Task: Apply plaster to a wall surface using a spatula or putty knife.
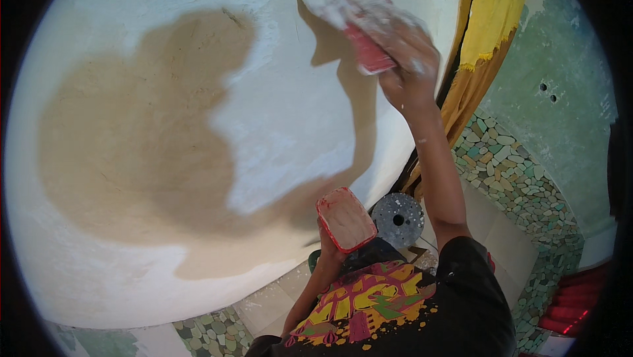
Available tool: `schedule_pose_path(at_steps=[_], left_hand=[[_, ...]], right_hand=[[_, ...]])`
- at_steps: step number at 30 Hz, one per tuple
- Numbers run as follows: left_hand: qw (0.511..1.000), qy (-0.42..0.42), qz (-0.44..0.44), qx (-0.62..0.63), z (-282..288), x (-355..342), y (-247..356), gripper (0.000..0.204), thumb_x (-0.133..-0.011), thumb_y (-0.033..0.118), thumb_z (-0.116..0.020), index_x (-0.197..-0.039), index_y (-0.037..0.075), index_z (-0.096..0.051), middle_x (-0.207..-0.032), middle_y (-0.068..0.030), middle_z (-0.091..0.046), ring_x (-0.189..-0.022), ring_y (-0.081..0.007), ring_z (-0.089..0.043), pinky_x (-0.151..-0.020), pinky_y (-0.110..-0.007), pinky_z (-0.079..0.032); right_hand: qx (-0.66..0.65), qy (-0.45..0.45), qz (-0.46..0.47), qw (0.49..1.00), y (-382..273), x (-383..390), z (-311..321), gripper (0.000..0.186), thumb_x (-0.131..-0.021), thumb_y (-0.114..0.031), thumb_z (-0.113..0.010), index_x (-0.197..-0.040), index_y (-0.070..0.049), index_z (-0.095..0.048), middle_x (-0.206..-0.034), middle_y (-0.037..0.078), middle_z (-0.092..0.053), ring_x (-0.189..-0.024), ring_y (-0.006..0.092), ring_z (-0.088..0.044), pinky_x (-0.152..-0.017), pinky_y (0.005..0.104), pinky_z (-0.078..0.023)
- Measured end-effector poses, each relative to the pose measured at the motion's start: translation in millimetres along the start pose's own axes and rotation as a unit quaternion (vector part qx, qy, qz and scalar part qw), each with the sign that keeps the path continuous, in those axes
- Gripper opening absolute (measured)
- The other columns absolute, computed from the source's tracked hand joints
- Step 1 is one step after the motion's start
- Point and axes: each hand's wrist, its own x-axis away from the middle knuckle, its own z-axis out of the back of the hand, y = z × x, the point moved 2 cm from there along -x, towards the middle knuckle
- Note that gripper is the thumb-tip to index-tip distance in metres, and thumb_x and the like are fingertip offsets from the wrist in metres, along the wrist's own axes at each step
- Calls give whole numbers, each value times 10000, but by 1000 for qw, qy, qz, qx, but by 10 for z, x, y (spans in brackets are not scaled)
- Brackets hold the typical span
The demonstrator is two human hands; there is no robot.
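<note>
High on the wall, my right hand [412, 60] is closed round a putty scraper [320, 4] smeared with white paste. The scraper's thin edge lies against the pale wall [277, 126], and a red part [369, 50] shows below my fingers. Motion blurs the hand and the tool, and white smears mark the fingers. Lower down, in front of my body, my left hand [330, 245] holds a red rectangular tub [347, 220] from its left side and below. Pinkish-white putty coats the inside of the tub. Most of the left fingers are hidden behind it.
A grey round object [397, 220] with a central hole and white spatters stands beside the tub. Yellow cloth [491, 21] and a brown curtain [478, 93] hang at a doorway on the right. Beyond lie pebble-patterned flooring [501, 159], a green wall [560, 60] and red fabric [577, 301].
</note>
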Motion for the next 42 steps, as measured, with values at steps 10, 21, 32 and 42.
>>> schedule_pose_path(at_steps=[10, 21, 32, 42], left_hand=[[999, 27, -6, 27, -10, 4, 27, 603, -991, 595, -493, -1387, 142, -533, -1290, -105, -627, -1183, -332, -614, -991, -567, -517], [999, -6, 17, 30, -20, -32, -85, 617, -992, 602, -490, -1400, 139, -517, -1304, -98, -618, -1189, -311, -610, -992, -550, -515], [1000, -5, -9, -1, -36, 39, 15, 572, -1018, 562, -458, -1399, 139, -511, -1289, -89, -620, -1175, -305, -617, -997, -549, -515], [1000, 11, 13, 2, 55, -3, 1, 668, -961, 614, -538, -1436, 147, -487, -1341, -106, -604, -1205, -332, -606, -1009, -594, -500]], right_hand=[[2, -132, -44, 990, -258, 836, 37, 584, -696, -42, -722, -1254, -216, -725, -1315, 62, -686, -1235, 277, -638, -990, 433, -492], [41, -45, -109, 992, 334, 492, 139, 564, -680, 52, -638, -1196, -150, -743, -1205, 84, -725, -1153, 325, -661, -992, 406, -495], [34, -28, 13, 999, 150, 159, 259, 562, -714, -15, -712, -1250, -185, -727, -1298, 95, -685, -1202, 315, -637, -1030, 449, -468], [-11, -169, -76, 983, -61, 1332, -159, 688, -674, 29, -663, -1336, -157, -665, -1344, 119, -643, -1266, 349, -582, -1067, 493, -445]])
